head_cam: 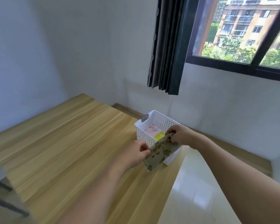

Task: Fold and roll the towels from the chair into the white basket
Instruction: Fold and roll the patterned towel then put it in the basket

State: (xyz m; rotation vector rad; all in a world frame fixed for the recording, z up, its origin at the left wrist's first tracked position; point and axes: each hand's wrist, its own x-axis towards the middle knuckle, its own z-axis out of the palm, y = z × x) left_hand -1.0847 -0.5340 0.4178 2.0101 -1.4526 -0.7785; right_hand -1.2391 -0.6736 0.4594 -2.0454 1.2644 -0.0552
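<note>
I read the scene with the white basket as the reference; it stands at the far right corner of the wooden worktop, close to the edge.

1. Held item. A leaf-patterned towel is gripped by both hands directly in front of the basket's near wall, overlapping its rim. It appears folded into a narrow, compact strip and sits tilted, upper end toward the basket opening.
2. Left hand. Pinched shut on the towel's lower, near end, on the worktop side of the basket.
3. Right hand. Clenched on the towel's upper end, just above the basket's right rim.
4. Basket contents. A pink item and a yellow item already lie inside, against the near side.

Judgement: I take the two-ended grip as a means of keeping the fold from springing open, and the tilt as alignment for lowering the towel into the free space beside the yellow item.

The chair named in the task cannot be identified with certainty; only a dark frame shows at the far left, well apart from the basket.
</note>
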